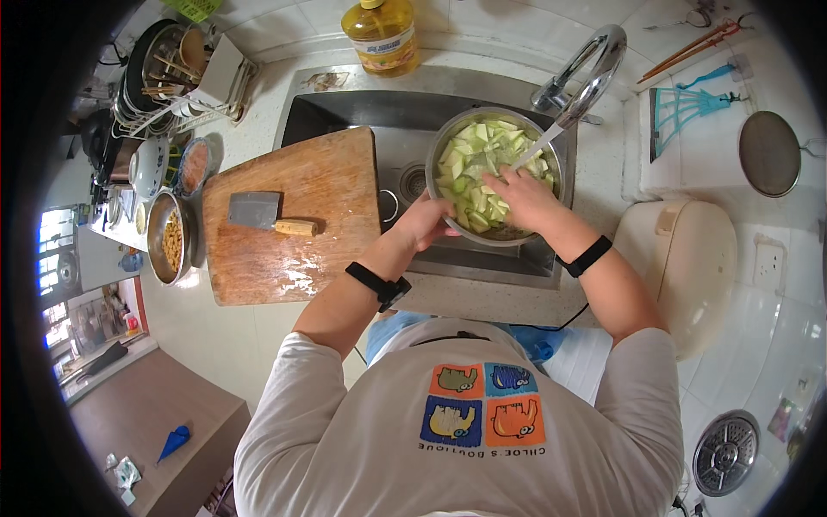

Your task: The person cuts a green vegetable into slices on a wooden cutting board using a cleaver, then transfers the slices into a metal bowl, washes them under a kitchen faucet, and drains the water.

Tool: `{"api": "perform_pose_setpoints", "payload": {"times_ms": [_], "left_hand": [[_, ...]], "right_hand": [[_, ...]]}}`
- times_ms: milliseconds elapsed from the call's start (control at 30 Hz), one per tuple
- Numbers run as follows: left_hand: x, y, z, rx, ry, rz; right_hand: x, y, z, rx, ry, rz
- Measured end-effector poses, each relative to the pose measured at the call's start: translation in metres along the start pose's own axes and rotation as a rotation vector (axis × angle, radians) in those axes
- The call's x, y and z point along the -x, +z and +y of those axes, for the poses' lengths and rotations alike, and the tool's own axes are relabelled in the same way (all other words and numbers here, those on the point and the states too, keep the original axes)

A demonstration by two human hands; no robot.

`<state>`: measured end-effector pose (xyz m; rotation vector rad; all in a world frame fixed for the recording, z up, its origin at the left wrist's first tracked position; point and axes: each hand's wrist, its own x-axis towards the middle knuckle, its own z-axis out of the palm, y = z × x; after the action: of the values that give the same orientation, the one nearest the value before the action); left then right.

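Note:
Water runs from the chrome faucet [591, 84] into a round metal bowl [441, 132] at the right side of the steel sink [387, 100]. Cut pale green vegetable pieces [478, 145] fill the bowl. My left hand [424, 221] grips the bowl's near left rim, thumb on the rim and fingers outside. My right hand [520, 197] reaches in over the bowl's right part, its fingertips among the pieces beside the stream; the fingers look spread, partly hidden by water. Left of the bowl, a wooden cutting board [323, 174] overlaps the sink and carries a cleaver [255, 210] with a wooden handle.
An oil bottle [380, 39] stands behind the sink. At the left are a dish rack [226, 97], a metal bowl of brown food [155, 239] and a dish of pinkish food [195, 168]. A beige lidded bin or appliance [698, 258] stands right of the counter.

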<state>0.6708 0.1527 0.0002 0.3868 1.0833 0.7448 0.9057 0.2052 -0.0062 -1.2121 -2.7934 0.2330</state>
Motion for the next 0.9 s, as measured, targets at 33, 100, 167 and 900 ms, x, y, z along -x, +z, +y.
{"api": "perform_pose_setpoints", "payload": {"times_ms": [33, 100, 167, 900], "left_hand": [[0.000, 0.000, 0.000, -0.001, -0.011, -0.004], [-0.001, -0.002, -0.001, -0.001, -0.032, -0.006], [-0.004, -0.006, -0.004, -0.002, -0.017, -0.004], [-0.002, -0.006, -0.002, 0.008, 0.002, 0.034]], "right_hand": [[-0.002, 0.000, 0.004, -0.099, 0.063, -0.134], [-0.017, -0.010, 0.008, -0.197, 0.256, -0.328], [-0.024, -0.024, -0.002, -0.258, 0.328, -0.300], [-0.006, -0.047, 0.111, -1.150, 0.925, 0.592]]}}
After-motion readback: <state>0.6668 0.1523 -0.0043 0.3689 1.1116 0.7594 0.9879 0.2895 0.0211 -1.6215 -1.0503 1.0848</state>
